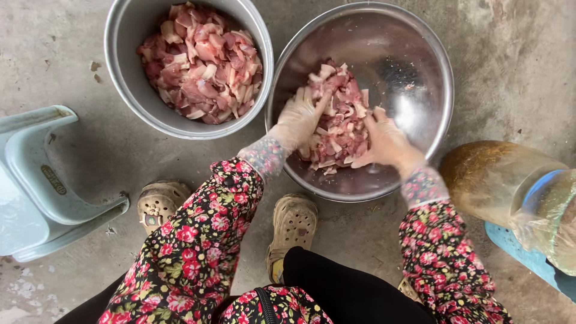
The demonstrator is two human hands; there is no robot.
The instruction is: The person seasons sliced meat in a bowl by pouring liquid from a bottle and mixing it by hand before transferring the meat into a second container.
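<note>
Both hands' fingertips are buried in the meat (339, 117), and the plastic jar (510, 186) runs off the right edge

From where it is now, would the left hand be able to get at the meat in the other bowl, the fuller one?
Probably yes. The left hand is in the meat of the shiny bowl, and the fuller bowl stands right beside it on that side, open-topped, its meat pile uncovered, with nothing between.

Meat (339, 120) in bowl (420, 66), right of pot (129, 72)
</note>
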